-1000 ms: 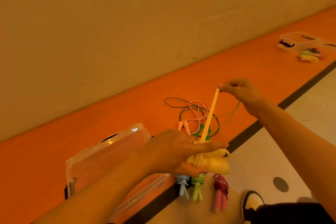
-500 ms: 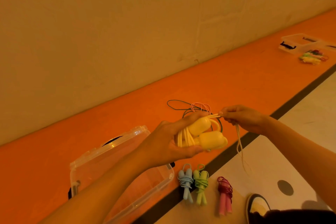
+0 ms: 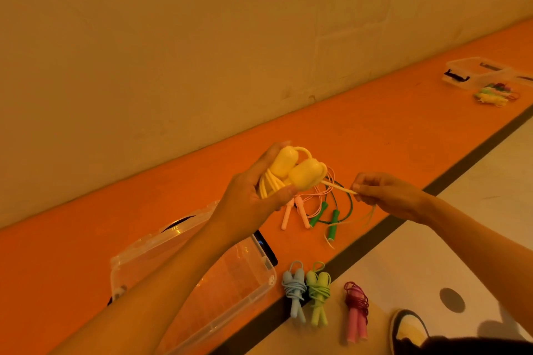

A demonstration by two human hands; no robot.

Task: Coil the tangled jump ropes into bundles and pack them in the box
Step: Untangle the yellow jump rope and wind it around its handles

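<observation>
No text, label or number can be read anywhere

Glowing dim, warm orange; glinting on the clear box (image 3: 253,268) below the left hand (image 3: 253,196); blurring the yellow cord (image 3: 362,220) beneath the right hand (image 3: 386,196); bowing edges.

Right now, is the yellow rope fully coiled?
Partly. Left hand grips the rope by handles and loops; right hand pinches its loose tail.

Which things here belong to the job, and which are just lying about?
Job: yellow jump rope, gripped by left hand, cord pinched by right hand; loose pink rope; loose green rope; blue bundle; lime bundle; magenta bundle; clear plastic box.
About: far clear box; far rope pile; shoe.
</observation>
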